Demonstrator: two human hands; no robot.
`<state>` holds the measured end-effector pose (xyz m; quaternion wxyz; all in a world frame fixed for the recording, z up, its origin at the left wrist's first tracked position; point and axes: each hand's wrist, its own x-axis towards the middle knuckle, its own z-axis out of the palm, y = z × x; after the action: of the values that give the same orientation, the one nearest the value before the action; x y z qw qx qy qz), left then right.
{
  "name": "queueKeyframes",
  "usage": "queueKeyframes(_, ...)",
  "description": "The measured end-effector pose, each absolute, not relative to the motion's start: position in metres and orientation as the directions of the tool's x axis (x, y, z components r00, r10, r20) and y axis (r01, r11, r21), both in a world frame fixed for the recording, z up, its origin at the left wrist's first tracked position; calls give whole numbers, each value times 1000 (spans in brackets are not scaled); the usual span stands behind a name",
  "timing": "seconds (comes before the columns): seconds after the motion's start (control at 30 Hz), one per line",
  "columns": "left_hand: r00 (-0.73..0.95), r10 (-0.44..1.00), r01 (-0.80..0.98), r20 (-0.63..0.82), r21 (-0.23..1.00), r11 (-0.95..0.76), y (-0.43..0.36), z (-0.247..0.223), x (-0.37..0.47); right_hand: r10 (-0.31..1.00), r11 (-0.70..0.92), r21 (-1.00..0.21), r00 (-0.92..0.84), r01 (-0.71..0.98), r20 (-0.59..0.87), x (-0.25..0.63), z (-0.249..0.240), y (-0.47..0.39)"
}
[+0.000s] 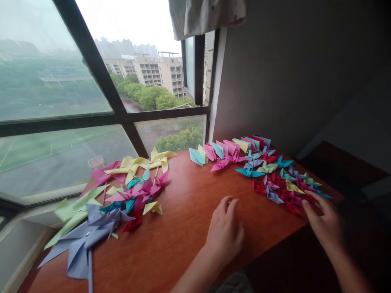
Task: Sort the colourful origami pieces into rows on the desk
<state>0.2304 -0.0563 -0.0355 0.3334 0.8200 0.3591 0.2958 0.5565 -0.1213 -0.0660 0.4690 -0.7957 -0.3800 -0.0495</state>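
My left hand (225,230) hovers over the middle of the table, fingers loosely bent and thumb apart, holding nothing. At the table's right edge, my right hand (328,221) reaches the group of folded paper cranes (293,186). Its thumb and fingers are apart beside a red paper crane (310,197); whether they touch it is unclear. The cranes lie in close rows of red, pink, blue, yellow, green and purple. Nearest the left hand's side of this group is a light purple crane (274,195). Behind them stand several flat folded paper pieces (227,148) in a row.
On the left lie paper pinwheels: a purple one (87,234), a light green one (75,211) and yellow ones (130,166). A heap of colourful cranes (143,193) sits beside them. Windows (165,114) border the wooden table (189,191); a grey wall (275,81) stands behind.
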Motion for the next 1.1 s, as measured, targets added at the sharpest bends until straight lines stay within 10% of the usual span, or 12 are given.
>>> queueKeyframes(1.1, 651, 697, 481, 300, 547, -685, -26, -67, 369, 734, -123, -431, 374, 894, 567, 550, -97, -67)
